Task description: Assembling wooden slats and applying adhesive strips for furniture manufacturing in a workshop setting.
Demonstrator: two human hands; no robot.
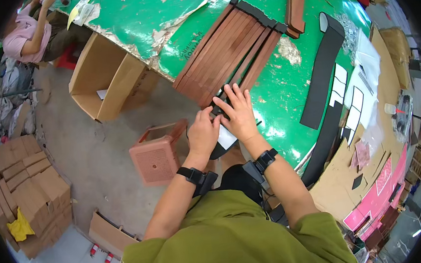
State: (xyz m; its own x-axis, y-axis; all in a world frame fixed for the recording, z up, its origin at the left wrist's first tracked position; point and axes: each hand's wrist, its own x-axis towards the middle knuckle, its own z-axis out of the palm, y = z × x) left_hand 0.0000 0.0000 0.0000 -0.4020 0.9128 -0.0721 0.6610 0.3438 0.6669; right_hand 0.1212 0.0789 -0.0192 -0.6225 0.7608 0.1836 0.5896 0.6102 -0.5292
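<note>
A row of long brown strips (pixel 224 49) lies side by side on the green table (pixel 278 111), with black pieces along their far ends. At the near end, my left hand (pixel 203 134) has its fingers curled and pressed together by a small black piece; what they grip is hidden. My right hand (pixel 240 118) lies beside it, fingers stretched out over the same black piece and the strips' near ends. Below and between the hands shows a white sheet-like piece (pixel 227 138) with a dark edge, partly covered by them.
Black bands (pixel 322 78) and white-backed pieces (pixel 353 113) lie on the right. More brown strips (pixel 296 6) rest at the far side. Left of the table stand an open cardboard box (pixel 105 80), a brown plastic stool (pixel 154 163) and stacked cartons (pixel 32 190). Another person (pixel 32 34) sits far left.
</note>
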